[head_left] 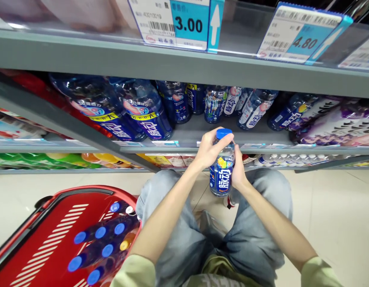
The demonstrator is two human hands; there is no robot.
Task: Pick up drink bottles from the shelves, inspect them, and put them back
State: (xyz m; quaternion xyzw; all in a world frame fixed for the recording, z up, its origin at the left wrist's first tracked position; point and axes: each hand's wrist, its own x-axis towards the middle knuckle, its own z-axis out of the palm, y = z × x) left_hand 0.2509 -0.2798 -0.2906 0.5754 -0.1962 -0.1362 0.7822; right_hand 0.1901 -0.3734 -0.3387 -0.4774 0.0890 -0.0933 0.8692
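Both my hands grip one blue drink bottle [222,175] with a blue cap, held upright in front of a low grey shelf [184,135]. My left hand [209,149] wraps its upper part near the cap. My right hand [238,169] clasps its right side. On the shelf behind it lie and stand more blue bottles [136,111] of the same brand. I am crouched, with my knees in grey jeans below the bottle.
A red shopping basket [50,235] stands on the floor at the lower left, holding several blue-capped bottles [101,243]. Price tags [175,22] hang on the shelf above. Purple-labelled bottles [334,123] lie at the right. Pale tiled floor spreads to the right.
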